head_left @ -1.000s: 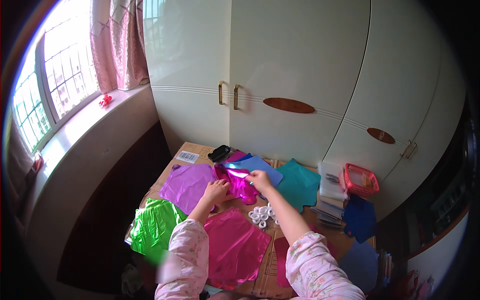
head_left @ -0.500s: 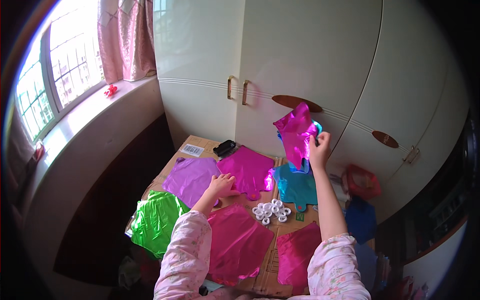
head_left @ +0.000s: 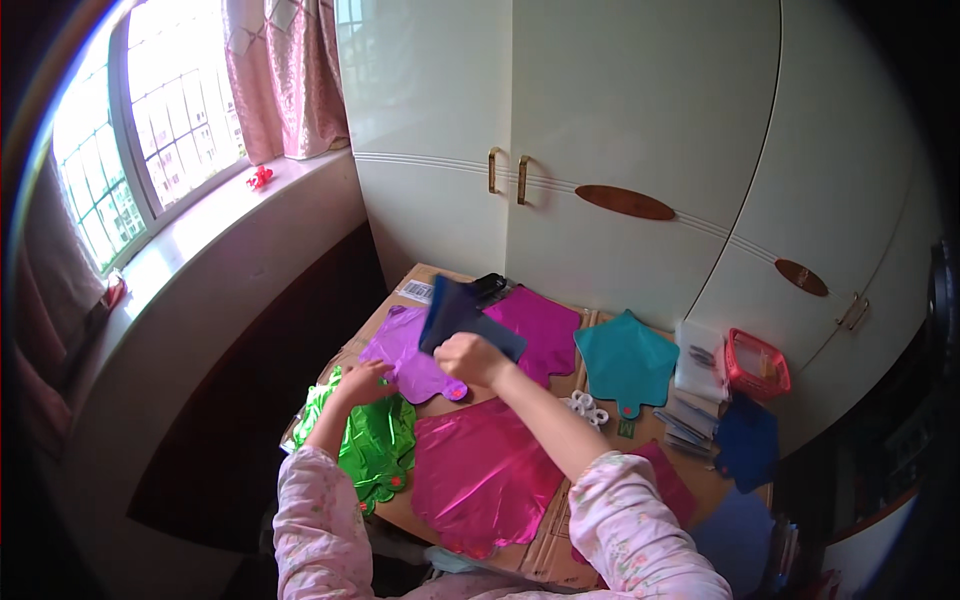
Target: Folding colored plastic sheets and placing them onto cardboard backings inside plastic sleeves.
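1. Head view: the right hand (head_left: 470,357) grips a dark blue foil balloon (head_left: 455,315), lifted just above the purple balloon (head_left: 405,352) on the cardboard table (head_left: 440,280).
2. Her left hand (head_left: 365,380) lies flat, fingers spread, at the seam of the purple and green balloon (head_left: 365,440).
3. Seemingly mid-sorting: the blue sheet needs a free spot, perhaps beside the teal star balloon (head_left: 625,360).

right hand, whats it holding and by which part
The right hand grips a dark blue foil balloon by its lower edge. The left hand holds nothing; it rests on the purple balloon.
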The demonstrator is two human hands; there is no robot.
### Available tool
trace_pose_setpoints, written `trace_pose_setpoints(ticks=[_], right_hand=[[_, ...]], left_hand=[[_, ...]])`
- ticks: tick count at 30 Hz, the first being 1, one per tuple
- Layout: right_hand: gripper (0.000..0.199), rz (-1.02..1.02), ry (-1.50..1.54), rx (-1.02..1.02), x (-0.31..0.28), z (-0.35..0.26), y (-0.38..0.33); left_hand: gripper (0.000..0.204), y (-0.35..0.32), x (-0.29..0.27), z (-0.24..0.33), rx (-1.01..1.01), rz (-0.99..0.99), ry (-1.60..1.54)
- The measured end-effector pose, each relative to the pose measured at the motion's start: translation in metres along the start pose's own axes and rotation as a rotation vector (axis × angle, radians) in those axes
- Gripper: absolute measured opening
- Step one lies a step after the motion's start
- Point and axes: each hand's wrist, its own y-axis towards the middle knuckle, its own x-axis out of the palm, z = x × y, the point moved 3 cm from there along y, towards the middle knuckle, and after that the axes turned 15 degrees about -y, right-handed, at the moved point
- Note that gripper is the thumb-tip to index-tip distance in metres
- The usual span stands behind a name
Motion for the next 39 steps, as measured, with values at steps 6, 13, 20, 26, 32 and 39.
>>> trace_pose_setpoints(ticks=[6,13,20,26,32,39], right_hand=[[0.012,-0.314,0.21,-0.003,0.042,-0.056,-0.018],[0.013,-0.435,0.26,0.303,0.06,-0.067,-0.031],[0.016,-0.454,0.551,0.858,0.07,-0.055,-0.041],[0.019,-0.483,0.689,1.02,0.072,-0.051,-0.041],[0.019,-0.324,0.934,1.322,0.075,-0.03,-0.054],[0.018,0.261,0.793,1.621,0.025,0.073,-0.077]], left_hand=[[0.062,-0.023,0.002,0.019,0.003,-0.041,0.045],[0.05,-0.031,-0.002,0.028,0.094,0.088,0.06],[0.019,-0.041,0.001,0.06,0.338,0.295,-0.138],[0.032,-0.018,0.019,0.045,0.196,0.093,-0.06],[0.073,-0.008,0.008,0.036,-0.05,0.145,0.163],[0.084,-0.006,0.004,0.035,-0.103,0.032,0.126]])
